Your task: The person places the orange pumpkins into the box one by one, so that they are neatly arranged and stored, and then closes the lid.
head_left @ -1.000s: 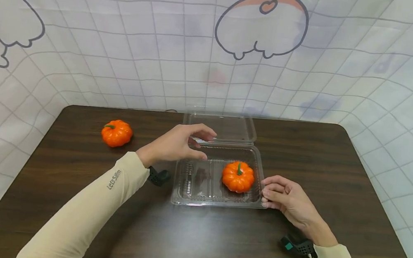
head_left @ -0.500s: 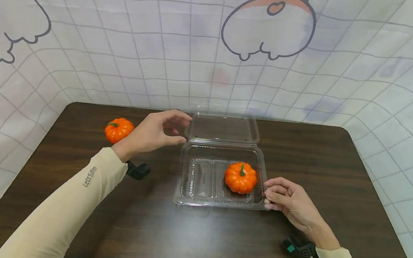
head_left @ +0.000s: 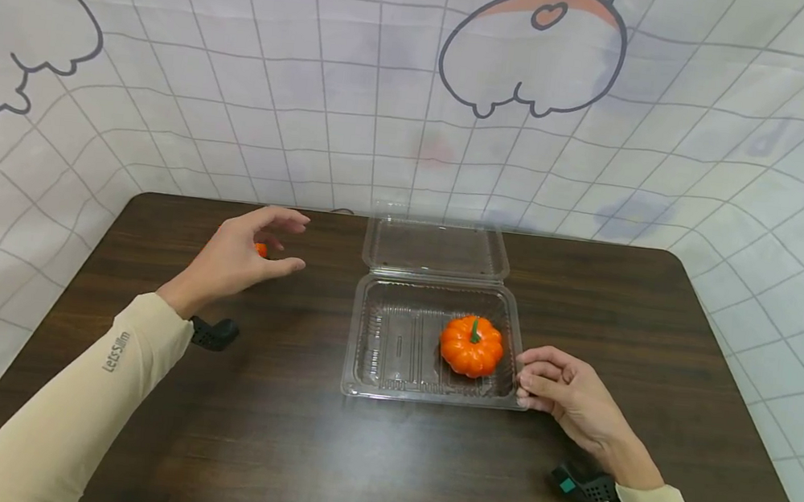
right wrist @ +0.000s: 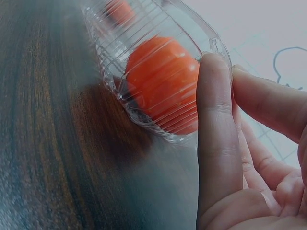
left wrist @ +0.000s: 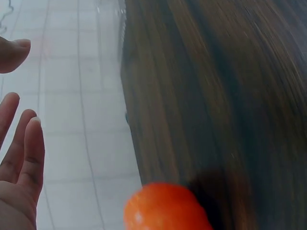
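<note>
My left hand (head_left: 236,258) is in the air above the left of the table, thumb and fingers spread apart and nothing between them. It mostly hides a small orange pumpkin (head_left: 261,249) behind it; the left wrist view shows that pumpkin (left wrist: 165,208) apart from the fingers. At the table's middle lies a clear plastic clamshell box (head_left: 388,395), its lid (head_left: 437,248) folded back. Another orange pumpkin (head_left: 471,347), with a green stem, sits in the box's right half. My right hand (head_left: 570,396) pinches the box's right rim between thumb and finger, as the right wrist view shows.
The dark wood table (head_left: 268,432) carries the box and both pumpkins. Behind its far edge hangs a white gridded cloth (head_left: 280,86) with cartoon prints, which also runs along both sides. The raised lid reaches close to that cloth.
My left hand has moved left from above the box to the left pumpkin, now mostly covering it in the head view. The right hand has stayed at the box rim. The view shifted slightly.
</note>
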`<move>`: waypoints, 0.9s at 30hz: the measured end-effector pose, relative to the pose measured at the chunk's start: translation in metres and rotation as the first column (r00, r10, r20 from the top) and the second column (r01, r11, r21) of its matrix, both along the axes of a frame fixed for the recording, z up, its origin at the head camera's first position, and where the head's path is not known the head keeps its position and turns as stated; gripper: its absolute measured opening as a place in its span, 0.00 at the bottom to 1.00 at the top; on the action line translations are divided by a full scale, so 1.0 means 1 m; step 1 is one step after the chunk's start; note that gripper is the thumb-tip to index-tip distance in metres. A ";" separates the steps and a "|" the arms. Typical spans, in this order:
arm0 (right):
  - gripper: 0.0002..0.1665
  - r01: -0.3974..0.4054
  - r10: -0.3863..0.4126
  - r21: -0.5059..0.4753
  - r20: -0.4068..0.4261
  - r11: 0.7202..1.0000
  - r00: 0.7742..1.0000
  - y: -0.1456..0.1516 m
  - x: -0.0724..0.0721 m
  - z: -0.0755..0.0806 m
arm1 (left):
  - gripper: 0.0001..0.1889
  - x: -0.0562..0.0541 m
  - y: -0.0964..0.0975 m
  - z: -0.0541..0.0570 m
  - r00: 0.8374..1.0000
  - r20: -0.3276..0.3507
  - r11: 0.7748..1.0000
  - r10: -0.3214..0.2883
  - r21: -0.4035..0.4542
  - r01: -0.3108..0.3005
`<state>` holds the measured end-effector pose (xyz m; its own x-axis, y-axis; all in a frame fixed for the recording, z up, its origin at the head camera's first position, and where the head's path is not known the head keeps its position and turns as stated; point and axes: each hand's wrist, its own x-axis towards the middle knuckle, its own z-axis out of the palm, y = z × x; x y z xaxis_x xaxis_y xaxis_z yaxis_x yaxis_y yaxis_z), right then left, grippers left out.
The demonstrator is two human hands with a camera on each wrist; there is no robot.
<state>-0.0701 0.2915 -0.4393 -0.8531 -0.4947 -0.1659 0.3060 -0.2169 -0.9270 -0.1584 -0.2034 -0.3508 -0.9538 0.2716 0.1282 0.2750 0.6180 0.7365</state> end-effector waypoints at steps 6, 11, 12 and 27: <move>0.15 0.001 -0.001 0.003 0.005 1.000 1.000 0.001 0.000 0.000 | 0.30 0.003 -0.024 -0.005 0.997 -0.001 0.997 0.074 -0.034 -0.074; 0.15 0.003 -0.003 0.005 0.003 1.000 1.000 0.000 0.000 0.000 | 0.31 0.003 -0.044 -0.010 0.993 -0.030 0.992 0.118 -0.032 -0.119; 0.15 0.002 -0.002 0.005 0.002 1.000 1.000 0.000 0.000 0.000 | 0.31 0.003 -0.048 -0.010 0.991 -0.027 0.991 0.129 -0.029 -0.130; 0.15 0.008 -0.008 0.026 -0.003 1.000 1.000 0.001 -0.001 -0.002 | 0.33 0.000 -0.087 -0.035 0.970 -0.051 0.971 0.236 -0.013 -0.237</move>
